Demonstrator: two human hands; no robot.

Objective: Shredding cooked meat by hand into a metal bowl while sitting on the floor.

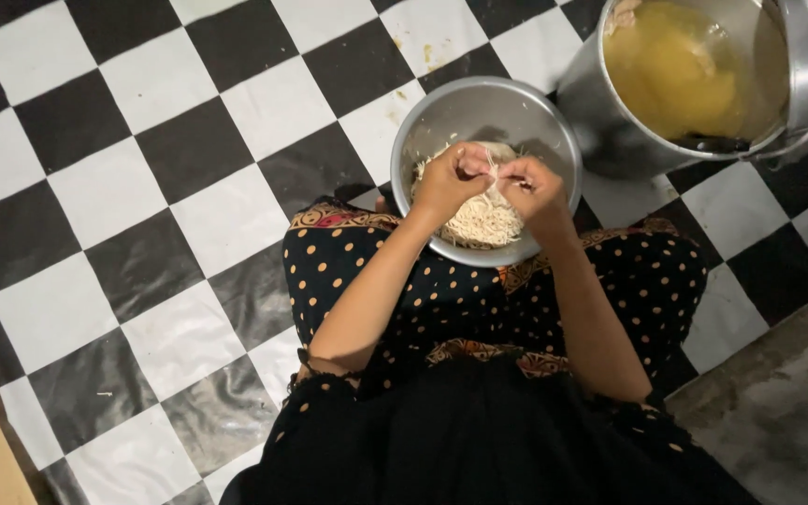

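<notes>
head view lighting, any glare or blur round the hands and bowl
Head view: soft light from above, sheen patches on the glossy checkered floor; the steel bowl and pot show dull glints, no harsh glare; both hands are slightly soft; frame corners fall dark.

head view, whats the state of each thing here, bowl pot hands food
steel bowl: upright on the floor, part full of pale shredded food
shredded food: heaped in the bowl, loose strands
large pot: uncovered, holding yellow liquid
left hand: fingers pinched on a piece of the food above the bowl
right hand: pinched on the same piece, touching the left hand
</notes>
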